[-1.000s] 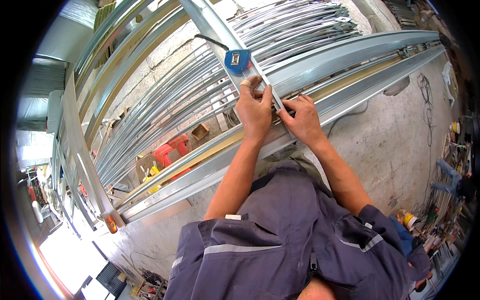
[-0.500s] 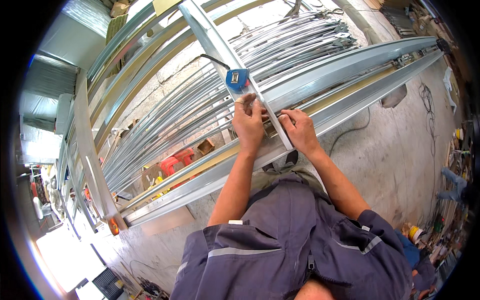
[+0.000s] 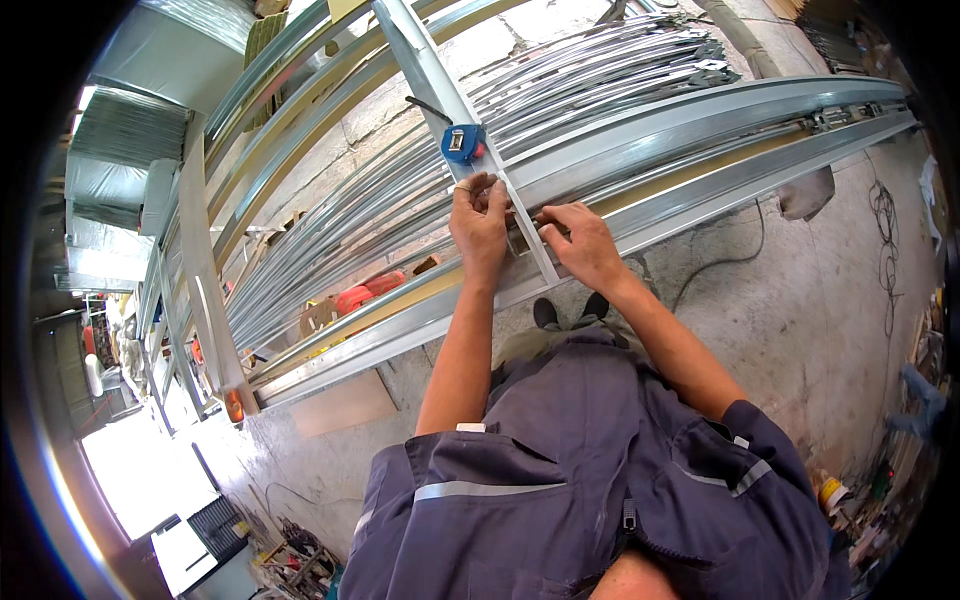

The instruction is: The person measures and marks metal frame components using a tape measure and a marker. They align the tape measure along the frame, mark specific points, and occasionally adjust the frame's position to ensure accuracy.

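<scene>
A metal profile (image 3: 412, 45) lies crosswise over the long rails of a frame. My left hand (image 3: 480, 228) is at its left side, with fingers curled and thumb and fingertips close together. On the profile, just beyond those fingertips, rests a blue tape measure (image 3: 462, 144) with a black strap. My right hand (image 3: 585, 248) is by the profile's right edge, fingers bent together and fingertips against or close to the metal. Anything small in either hand's fingertips is too hidden to name.
Many thin metal strips (image 3: 350, 235) lie in a bundle beneath the frame. A long rail (image 3: 700, 145) runs off to the right. Red objects (image 3: 370, 290) sit below the rails. A cable (image 3: 722, 262) curves across the concrete floor, and my shoes (image 3: 545, 312) stand close to the frame.
The view has shifted, so both shoes now show below the frame. Both hands remain at the profile, with slightly changed finger positions. The tape measure still rests on the profile.
</scene>
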A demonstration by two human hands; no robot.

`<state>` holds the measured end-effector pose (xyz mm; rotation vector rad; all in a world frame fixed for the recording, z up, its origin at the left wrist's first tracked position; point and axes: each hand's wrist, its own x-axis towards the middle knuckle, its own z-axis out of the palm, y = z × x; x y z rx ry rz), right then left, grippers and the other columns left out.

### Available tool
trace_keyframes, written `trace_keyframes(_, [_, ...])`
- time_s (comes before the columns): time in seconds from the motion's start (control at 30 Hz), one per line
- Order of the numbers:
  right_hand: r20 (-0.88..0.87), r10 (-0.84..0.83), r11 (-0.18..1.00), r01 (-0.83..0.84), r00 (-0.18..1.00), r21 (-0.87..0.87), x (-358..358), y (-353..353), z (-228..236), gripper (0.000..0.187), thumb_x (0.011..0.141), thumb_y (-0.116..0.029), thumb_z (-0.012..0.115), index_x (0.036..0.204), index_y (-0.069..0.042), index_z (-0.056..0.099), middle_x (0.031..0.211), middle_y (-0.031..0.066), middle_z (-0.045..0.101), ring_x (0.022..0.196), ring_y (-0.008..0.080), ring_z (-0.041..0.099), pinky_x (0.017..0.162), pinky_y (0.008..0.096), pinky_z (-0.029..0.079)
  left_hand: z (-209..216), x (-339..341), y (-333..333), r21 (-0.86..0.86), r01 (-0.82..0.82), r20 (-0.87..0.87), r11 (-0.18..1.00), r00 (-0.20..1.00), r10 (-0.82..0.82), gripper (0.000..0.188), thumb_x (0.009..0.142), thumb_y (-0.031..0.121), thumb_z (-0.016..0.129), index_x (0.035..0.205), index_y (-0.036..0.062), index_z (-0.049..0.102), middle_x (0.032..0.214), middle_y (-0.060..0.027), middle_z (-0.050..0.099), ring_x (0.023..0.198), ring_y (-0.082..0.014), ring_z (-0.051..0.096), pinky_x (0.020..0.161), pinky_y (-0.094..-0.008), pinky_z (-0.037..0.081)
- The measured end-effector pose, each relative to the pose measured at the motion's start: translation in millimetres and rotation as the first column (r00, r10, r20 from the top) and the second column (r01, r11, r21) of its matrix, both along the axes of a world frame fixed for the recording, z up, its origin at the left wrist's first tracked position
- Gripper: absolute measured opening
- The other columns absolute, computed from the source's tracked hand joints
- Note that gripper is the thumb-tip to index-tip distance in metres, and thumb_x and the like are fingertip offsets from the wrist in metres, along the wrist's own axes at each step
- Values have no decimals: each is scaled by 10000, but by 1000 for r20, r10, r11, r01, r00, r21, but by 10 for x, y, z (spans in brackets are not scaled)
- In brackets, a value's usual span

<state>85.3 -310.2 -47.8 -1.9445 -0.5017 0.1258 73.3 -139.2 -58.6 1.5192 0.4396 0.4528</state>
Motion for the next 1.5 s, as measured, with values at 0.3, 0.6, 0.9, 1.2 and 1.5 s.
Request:
trace_keyframes(0.3, [204, 168, 978, -137, 964, -155, -44, 6, -178, 299, 827, -224, 748, 1049, -24, 741, 969, 154, 737, 979, 343, 645, 979, 464, 443, -52, -7, -15, 305, -11, -52, 952, 998, 29, 456, 852, 142, 814, 1226, -21, 610, 1125, -127, 711, 816, -131, 665, 732, -286, 557])
trace_keyframes(0.6, [146, 172, 975, -147, 974, -164, -16, -2, -148, 287, 830, -203, 735, 1051, -19, 744, 988, 159, 733, 1001, 345, 643, 965, 458, 449, -80, 20, -90, 279, -67, -14, 958, 997, 74, 448, 826, 116, 821, 1208, -32, 640, 1070, -137, 747, 783, -137, 679, 712, -286, 558])
trace_keyframes(0.9, [134, 167, 974, -143, 977, -174, -6, 19, -125, 271, 816, -145, 747, 1043, 2, 736, 968, 136, 736, 965, 318, 650, 935, 420, 457, -10, 12, -94, 220, -9, -81, 976, 996, 27, 511, 851, 88, 812, 1267, -88, 575, 1161, -165, 715, 861, -103, 651, 749, -252, 550])
trace_keyframes(1.2, [100, 137, 976, -117, 986, -184, 1, 54, -118, 279, 822, -184, 719, 1037, -8, 749, 953, 146, 736, 959, 318, 641, 936, 433, 454, 9, 44, -88, 208, -29, -105, 978, 993, 51, 559, 846, 85, 809, 1306, -83, 538, 1176, -169, 708, 803, -98, 644, 723, -242, 550])
trace_keyframes(1.5, [150, 134, 978, -107, 979, -180, 40, 103, -89, 256, 813, -161, 711, 1013, -5, 742, 897, 136, 712, 927, 321, 624, 894, 441, 456, 46, 63, -65, 236, -35, -116, 971, 991, 64, 531, 833, 94, 803, 1277, -73, 564, 1140, -160, 722, 757, -90, 633, 678, -249, 537])
